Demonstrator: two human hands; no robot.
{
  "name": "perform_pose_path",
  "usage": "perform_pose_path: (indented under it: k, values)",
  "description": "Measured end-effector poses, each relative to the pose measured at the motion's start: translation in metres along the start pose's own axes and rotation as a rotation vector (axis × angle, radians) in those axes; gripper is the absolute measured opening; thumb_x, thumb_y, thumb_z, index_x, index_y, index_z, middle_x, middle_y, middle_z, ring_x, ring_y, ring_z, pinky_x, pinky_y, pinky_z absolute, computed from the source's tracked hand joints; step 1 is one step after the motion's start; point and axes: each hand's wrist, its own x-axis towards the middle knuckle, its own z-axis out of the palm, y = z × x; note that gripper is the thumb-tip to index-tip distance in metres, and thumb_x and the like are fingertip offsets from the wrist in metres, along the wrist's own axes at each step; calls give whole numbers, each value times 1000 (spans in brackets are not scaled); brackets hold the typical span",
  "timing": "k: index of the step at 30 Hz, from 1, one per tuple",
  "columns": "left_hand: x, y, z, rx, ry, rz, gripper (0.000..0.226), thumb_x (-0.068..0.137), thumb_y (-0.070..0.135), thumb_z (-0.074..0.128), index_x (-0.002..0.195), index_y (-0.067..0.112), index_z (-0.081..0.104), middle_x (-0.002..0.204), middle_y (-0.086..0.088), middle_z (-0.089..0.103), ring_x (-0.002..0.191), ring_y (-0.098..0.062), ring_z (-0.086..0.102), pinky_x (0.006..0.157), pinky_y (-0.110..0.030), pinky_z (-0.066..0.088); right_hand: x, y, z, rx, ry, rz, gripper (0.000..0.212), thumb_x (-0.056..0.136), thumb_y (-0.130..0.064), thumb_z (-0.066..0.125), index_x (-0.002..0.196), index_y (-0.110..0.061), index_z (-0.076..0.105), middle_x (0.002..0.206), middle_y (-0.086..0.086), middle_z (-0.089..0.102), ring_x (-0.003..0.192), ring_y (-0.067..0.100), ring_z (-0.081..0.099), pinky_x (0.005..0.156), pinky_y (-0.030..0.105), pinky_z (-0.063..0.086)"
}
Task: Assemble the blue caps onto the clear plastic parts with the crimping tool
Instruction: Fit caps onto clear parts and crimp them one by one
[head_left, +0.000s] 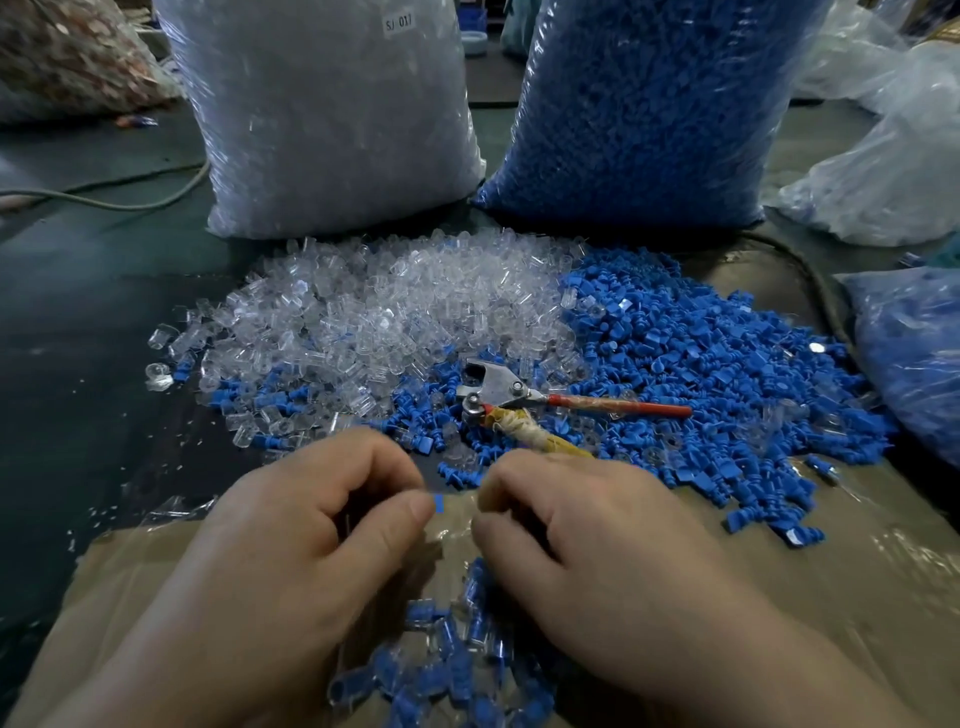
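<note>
Cardboard (857, 597) on dark table (78, 364); left hand (291, 530) pinches blue cap (439, 503), right hand (597, 535) curled, hold unclear.

Dark green worktop (78, 312); grey cable (130, 202) across; dim light.

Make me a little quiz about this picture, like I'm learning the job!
1. True or false: the left hand grips the crimping tool.
2. What does the left hand pinch in its fingers? A: a blue cap. B: a paper label. C: a grey cable.
3. Fill in: seen from the head camera, the bag of blue caps stands to the ___ of the bag of clear parts.

Key: 1 false, the tool lies on the loose parts; 2 A; 3 right.
</note>
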Motion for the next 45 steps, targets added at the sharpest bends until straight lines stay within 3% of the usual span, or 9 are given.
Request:
perform_pose_path:
  k: [10,13,16,21,25,31,35,39,45]
  values:
    - [1,-9,12,187,-135,198,16,80,52,55,82,39,65,74,21,56,68,2,59,56,-29,53,-1,0,6,-151,-189,-204,30,87,-46,33,95,-29,57,84,-10,51,79,16,53,60,31,36]
    - [5,-16,12,253,85,59,26,87,65,51,88,42,63,81,25,56,72,3,58,59,-23,48,1,5,8,-156,-74,-145,32,91,-52,25,92,-32,50,82,-13,46,73,9,47,57,27,34]
    - [12,-29,6,352,284,-196,59,79,72,36,117,33,58,110,9,53,80,-12,62,73,-41,56,7,9,9,-141,2,-85,31,93,-59,31,116,-39,39,101,-15,43,83,10,48,65,30,43]
    - [22,-34,11,669,148,-387,88,78,80,39,145,24,43,142,-4,46,120,-29,55,94,-44,50,17,5,19,-327,-52,-68,56,93,-62,38,139,-41,13,117,-3,38,82,19,38,58,33,29]
    - [22,-26,17,633,45,-232,82,81,74,31,142,24,53,137,1,53,122,-24,52,103,-40,44,22,-1,22,-411,-100,-56,44,99,-57,30,136,-33,30,113,3,37,99,26,48,63,35,30]
    - [20,-29,21,294,-18,-40,48,87,38,65,135,30,60,134,19,49,117,-5,53,105,-24,41,23,4,19,-394,-135,-7,14,98,-27,51,111,-25,46,90,0,28,68,18,32,46,29,15]
    - [17,-30,19,213,27,2,28,82,27,73,109,34,71,116,30,55,107,11,54,85,2,34,23,8,20,-334,-113,-3,14,97,-23,54,107,-27,45,89,-2,32,69,17,37,51,31,28]
    - [17,-27,20,169,69,15,15,81,20,74,87,34,72,100,30,60,103,12,54,82,4,35,19,11,20,-201,-6,-10,8,96,-21,50,98,-28,46,92,-7,39,71,17,46,58,37,44]
    - [16,-27,22,100,162,-19,21,82,16,74,89,36,71,105,29,61,100,16,54,80,8,30,17,17,20,-34,84,-33,10,99,-35,45,101,-30,53,99,-10,49,82,17,54,72,42,49]
